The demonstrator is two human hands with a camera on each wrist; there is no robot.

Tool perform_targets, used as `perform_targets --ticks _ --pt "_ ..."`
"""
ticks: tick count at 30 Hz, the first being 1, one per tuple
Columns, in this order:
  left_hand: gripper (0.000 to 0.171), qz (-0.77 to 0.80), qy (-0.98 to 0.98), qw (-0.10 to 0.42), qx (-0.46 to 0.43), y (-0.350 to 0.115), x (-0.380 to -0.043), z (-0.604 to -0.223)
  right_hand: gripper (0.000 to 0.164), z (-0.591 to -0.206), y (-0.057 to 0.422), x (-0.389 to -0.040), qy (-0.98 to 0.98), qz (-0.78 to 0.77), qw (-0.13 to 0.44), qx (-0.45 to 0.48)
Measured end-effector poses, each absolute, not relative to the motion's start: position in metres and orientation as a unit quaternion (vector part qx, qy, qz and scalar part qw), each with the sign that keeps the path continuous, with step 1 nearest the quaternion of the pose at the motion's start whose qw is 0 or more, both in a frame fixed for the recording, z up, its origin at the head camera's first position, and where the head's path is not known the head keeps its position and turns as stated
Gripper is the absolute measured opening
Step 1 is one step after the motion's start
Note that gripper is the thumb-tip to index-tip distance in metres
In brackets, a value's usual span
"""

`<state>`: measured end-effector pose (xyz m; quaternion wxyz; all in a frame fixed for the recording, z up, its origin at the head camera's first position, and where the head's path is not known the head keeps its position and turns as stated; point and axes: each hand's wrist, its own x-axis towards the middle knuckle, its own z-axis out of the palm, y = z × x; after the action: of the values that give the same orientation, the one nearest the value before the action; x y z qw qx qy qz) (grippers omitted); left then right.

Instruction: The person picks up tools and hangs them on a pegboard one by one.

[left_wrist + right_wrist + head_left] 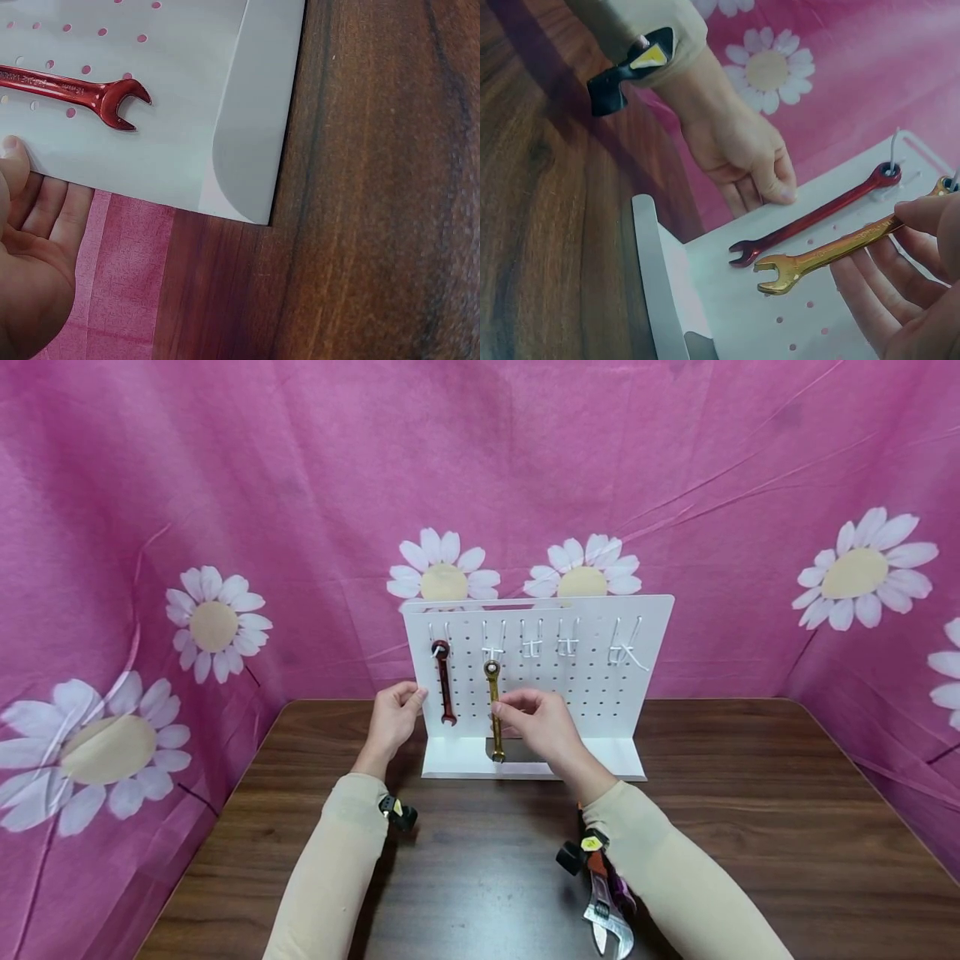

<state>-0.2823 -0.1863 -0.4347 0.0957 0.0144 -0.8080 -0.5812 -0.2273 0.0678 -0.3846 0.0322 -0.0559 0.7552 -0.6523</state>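
Note:
A white pegboard stand (592,610) stands upright on the table, and my left hand (393,720) pinches its left edge between thumb and fingers. A red combination wrench (444,683) hangs by its ring end from the leftmost hook, open end down. My right hand (546,725) holds a gold combination wrench (494,692) by its shaft, thumb in front and fingers behind. Its ring end is at the second hook (492,652); whether the hook bears it I cannot tell. In the right wrist view the gold wrench (817,259) lies beside the red wrench (810,217).
Several more white hooks (567,646) line the board to the right. An adjustable wrench (609,917) lies on the wooden table (750,827) under my right forearm, with other tools partly hidden beside it. A pink flowered curtain (322,568) hangs behind.

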Motion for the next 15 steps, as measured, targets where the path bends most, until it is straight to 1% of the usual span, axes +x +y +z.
perform_targets --ticks 10,15 --pt "0.022 -0.584 -0.806 0.095 0.014 -0.188 -0.283 -0.435 0.023 -0.393 0.058 -0.25 0.728 -0.685 0.03 -0.002" --pt "0.023 -0.584 -0.806 0.093 0.012 -0.187 -0.283 -0.435 0.026 -0.397 0.055 -0.261 0.725 -0.688 0.021 0.031"
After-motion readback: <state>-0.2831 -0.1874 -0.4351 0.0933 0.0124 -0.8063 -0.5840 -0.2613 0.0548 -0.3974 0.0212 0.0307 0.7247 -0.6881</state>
